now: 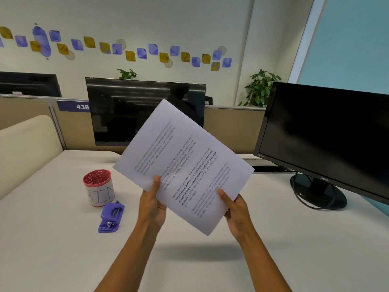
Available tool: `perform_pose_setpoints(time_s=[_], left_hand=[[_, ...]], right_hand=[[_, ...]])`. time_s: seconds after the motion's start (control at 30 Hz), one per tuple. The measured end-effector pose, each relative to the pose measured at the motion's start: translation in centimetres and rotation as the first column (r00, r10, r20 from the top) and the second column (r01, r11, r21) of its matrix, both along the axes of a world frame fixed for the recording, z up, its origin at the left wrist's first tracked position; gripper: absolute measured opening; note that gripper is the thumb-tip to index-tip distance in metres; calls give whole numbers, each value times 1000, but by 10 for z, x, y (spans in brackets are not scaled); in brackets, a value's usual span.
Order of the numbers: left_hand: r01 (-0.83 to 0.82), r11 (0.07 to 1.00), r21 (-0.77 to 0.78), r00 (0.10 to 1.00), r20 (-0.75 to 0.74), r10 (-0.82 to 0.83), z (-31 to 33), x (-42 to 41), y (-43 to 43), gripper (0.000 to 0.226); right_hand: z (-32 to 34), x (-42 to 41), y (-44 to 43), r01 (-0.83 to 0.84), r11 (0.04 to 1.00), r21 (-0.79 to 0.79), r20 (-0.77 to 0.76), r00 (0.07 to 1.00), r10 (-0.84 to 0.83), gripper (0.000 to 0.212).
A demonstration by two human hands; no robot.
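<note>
A white printed sheet of paper (185, 163) is held up above the desk, tilted so its text runs diagonally. My left hand (152, 204) pinches its lower left edge, thumb on the printed face and fingers behind. My right hand (235, 209) pinches the lower right edge the same way. Whether it is one sheet or a thin stack I cannot tell. A purple hole punch (111, 218) lies on the desk to the left of my left hand. Behind the punch stands a red-rimmed cup labelled "BIN" (99, 187).
The white desk (63, 249) spreads below my arms. A black monitor (328, 140) on a round stand sits at the right. Another dark monitor (126, 110) stands behind the paper against a beige partition (71, 131). A cream panel (25, 148) borders the left side.
</note>
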State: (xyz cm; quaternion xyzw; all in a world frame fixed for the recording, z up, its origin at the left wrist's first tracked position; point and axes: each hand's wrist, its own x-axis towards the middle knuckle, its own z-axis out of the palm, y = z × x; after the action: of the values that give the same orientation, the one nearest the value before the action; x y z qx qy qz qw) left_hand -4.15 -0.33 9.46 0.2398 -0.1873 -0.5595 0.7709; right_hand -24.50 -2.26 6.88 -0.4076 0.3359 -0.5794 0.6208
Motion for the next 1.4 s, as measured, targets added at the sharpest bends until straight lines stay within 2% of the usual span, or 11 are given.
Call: perform_pose_setpoints(time_s=[0.1, 0.3, 0.37, 0.53, 0.67, 0.77, 0.87, 1.0, 1.17, 1.27, 1.4], left_hand=[[34, 998, 50, 999, -18, -33, -10, -11, 3, 45], [-41, 973, 229, 996, 90, 21, -19, 25, 6, 41], [-70, 957, 281, 979, 201, 12, -20, 45, 7, 45], [-4, 938, 348, 776, 592, -216, -10, 73, 4, 46], [9, 921, 390, 623, 718, -310, -1, 65, -1, 36], [-50, 936, 347, 620, 746, -243, -4, 54, -3, 25], [-138, 966, 220, 641, 763, -82, -8, 35, 1, 5], [-192, 978, 87, 669, 741, 65, -8, 15, 8, 17], [-143, 983, 115, 644, 765, 4, -16, 18, 9, 22], [-125, 981, 146, 609, 792, -40, -19, 21, 8, 20], [-156, 977, 145, 627, 779, -16, -17, 22, 4, 5]], right_hand=[[-1, 11, 3, 40, 999, 8, 31, 999, -40, 41], [-3, -15, -3, 128, 992, -15, -112, 985, -129, 43], [-1, -29, -5, 113, 994, -11, -154, 982, -113, 55], [12, -57, -11, 3, 1000, 25, -307, 952, 5, 64], [22, -59, -10, -84, 995, 61, -386, 917, 101, 34], [22, -53, -10, -30, 998, 53, -418, 907, 50, 30], [18, -44, -8, 114, 993, -23, -457, 882, -112, 27], [14, -25, -1, 253, 955, -158, -449, 843, -297, 16], [-5, -27, 3, 250, 958, -141, -467, 837, -287, 28], [-16, -33, 1, 257, 960, -108, -475, 835, -277, 23], [-13, -35, -4, 271, 956, -113, -468, 834, -292, 19]])
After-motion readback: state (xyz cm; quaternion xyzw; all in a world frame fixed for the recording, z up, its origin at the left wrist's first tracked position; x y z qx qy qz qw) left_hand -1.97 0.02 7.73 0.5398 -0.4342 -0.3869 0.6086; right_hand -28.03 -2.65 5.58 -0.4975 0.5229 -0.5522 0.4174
